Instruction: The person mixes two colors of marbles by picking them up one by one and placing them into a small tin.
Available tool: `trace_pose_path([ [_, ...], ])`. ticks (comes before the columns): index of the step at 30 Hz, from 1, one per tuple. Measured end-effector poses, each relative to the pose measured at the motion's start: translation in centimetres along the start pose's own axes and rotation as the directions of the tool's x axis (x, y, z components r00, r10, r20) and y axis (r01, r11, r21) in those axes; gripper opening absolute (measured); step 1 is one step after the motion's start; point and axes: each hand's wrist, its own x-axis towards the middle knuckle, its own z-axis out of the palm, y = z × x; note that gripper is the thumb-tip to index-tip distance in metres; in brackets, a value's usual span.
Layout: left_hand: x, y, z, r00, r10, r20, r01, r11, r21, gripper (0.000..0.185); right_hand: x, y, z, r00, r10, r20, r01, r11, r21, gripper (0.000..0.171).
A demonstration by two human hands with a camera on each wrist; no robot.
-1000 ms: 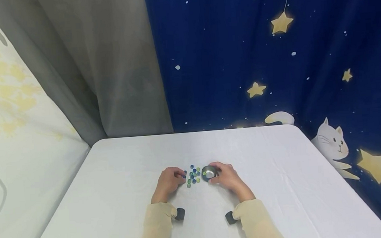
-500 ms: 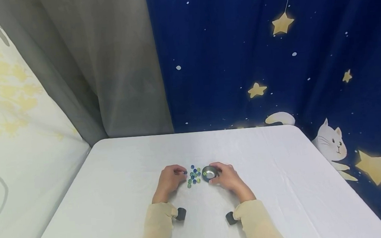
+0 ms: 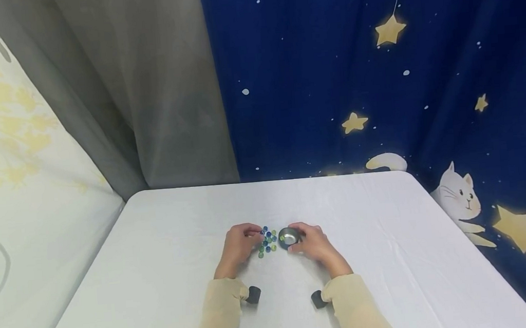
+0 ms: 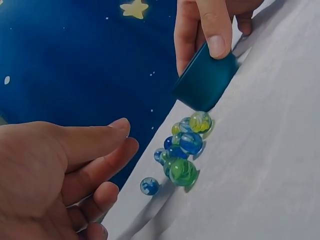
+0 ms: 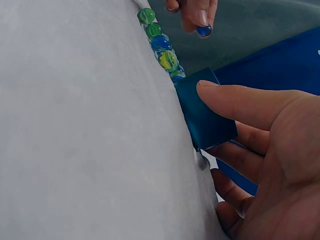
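A blue marble [image 5: 204, 31] is pinched between the thumb and fingertip of my left hand [image 3: 239, 244], raised off the table; in the left wrist view the fingers hide it. Several blue, green and yellow glass marbles [image 4: 183, 172] lie in a loose cluster between my hands. My right hand [image 3: 314, 243] grips a small round cup [image 5: 202, 112], teal outside and shiny metal inside, by its right side. It stands upright on the table, right of the cluster. One yellow-green marble [image 3: 282, 238] shows inside the cup.
White cloth covers the table [image 3: 369, 212]. Behind it hang a grey curtain [image 3: 174, 99] and a dark blue curtain [image 3: 302, 78] with stars. A pale patterned cloth [image 3: 26, 213] hangs at the left. Both wrists carry small black devices [image 3: 254, 295].
My left hand has lifted the blue marble from the cluster's left edge and moved it slightly right and away from me. The right hand and cup stay put.
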Motion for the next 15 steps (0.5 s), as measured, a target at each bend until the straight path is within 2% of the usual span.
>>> trace_pose_path([
  [5, 0.0, 0.5, 0.3, 0.999, 0.041, -0.005, -0.041, 0.997, -0.061, 0.013, -0.1, -0.2, -0.1, 1.000, 0.006, -0.001, -0.006, 1.000, -0.006, 0.058],
  [10, -0.1, 1.0, 1.0, 0.996, 0.092, -0.013, -0.092, 0.993, -0.073, 0.011, -0.1, -0.1, -0.1, 1.000, -0.003, 0.000, 0.003, 1.000, -0.018, 0.058],
  [15, -0.1, 1.5, 1.8, 0.995, 0.094, -0.034, -0.097, 0.991, -0.094, 0.013, -0.1, 0.0, -0.1, 1.000, -0.022, -0.003, 0.022, 0.999, -0.025, 0.058],
])
